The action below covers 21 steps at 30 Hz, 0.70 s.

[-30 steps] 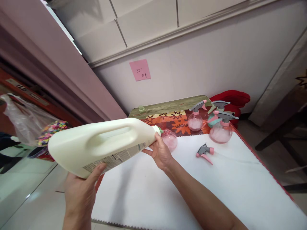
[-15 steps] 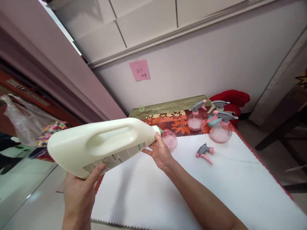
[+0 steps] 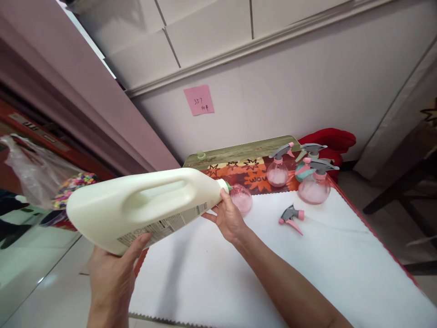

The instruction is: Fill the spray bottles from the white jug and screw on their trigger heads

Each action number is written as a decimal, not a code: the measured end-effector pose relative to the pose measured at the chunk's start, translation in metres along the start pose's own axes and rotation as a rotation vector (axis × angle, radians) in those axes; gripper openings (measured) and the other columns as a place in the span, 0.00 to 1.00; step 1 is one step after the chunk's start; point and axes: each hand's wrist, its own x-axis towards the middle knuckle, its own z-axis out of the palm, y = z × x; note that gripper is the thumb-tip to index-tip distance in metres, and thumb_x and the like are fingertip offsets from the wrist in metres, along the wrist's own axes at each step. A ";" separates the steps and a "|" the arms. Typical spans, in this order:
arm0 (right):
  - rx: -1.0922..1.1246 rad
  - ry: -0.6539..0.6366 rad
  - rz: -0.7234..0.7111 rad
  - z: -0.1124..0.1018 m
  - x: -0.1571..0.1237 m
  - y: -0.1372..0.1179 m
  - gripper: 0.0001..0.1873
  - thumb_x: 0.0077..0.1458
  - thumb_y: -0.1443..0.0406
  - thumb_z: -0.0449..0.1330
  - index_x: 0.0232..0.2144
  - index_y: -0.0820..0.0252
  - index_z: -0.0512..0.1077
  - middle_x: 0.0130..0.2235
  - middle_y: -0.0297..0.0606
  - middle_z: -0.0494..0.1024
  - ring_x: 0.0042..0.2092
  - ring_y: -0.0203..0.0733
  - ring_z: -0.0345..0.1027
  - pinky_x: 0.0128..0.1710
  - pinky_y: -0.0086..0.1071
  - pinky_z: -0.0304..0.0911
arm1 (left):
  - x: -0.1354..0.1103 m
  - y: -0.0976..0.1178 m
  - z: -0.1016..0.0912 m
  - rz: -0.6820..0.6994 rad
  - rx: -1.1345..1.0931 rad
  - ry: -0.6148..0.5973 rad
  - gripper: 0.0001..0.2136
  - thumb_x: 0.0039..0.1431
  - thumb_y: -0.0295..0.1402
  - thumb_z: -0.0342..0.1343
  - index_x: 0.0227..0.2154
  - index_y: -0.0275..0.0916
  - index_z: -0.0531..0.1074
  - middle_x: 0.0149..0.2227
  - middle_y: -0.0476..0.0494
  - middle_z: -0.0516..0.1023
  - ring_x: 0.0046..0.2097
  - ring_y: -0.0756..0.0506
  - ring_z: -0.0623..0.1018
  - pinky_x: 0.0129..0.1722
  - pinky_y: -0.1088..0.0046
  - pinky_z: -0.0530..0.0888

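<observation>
A large cream detergent jug lies tilted nearly on its side, its green spout at the mouth of a pink spray bottle that stands without its top. My left hand is closed around the jug's base from below. Up at the neck, my right hand grips the jug with the thumb on top and fingers underneath. Whether liquid flows from the spout I cannot make out. On the white cloth lies a loose grey and pink spray head, with its thin clear tube stretching right.
Two pink spray bottles and a green one stand at the table's back right. A green cap sits at the back left edge. A plastic bag hangs left, a red cloth item lies behind.
The jug's base end has shifted very slightly left with my left hand. All else looks the same.
</observation>
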 end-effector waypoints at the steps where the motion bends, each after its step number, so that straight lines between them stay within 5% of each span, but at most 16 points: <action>1: 0.002 -0.002 -0.001 0.000 0.000 0.000 0.25 0.58 0.46 0.60 0.51 0.52 0.73 0.58 0.40 0.75 0.58 0.50 0.67 0.55 0.52 0.69 | 0.000 0.000 0.000 0.001 -0.002 0.003 0.35 0.33 0.34 0.78 0.51 0.40 0.77 0.39 0.44 0.83 0.36 0.49 0.81 0.38 0.76 0.78; 21: 0.007 -0.017 0.002 -0.002 0.002 0.001 0.25 0.57 0.45 0.60 0.50 0.52 0.73 0.59 0.40 0.75 0.60 0.50 0.66 0.54 0.50 0.71 | 0.000 0.001 0.001 0.043 -0.046 -0.020 0.33 0.33 0.32 0.78 0.49 0.41 0.79 0.38 0.45 0.83 0.35 0.48 0.81 0.37 0.75 0.80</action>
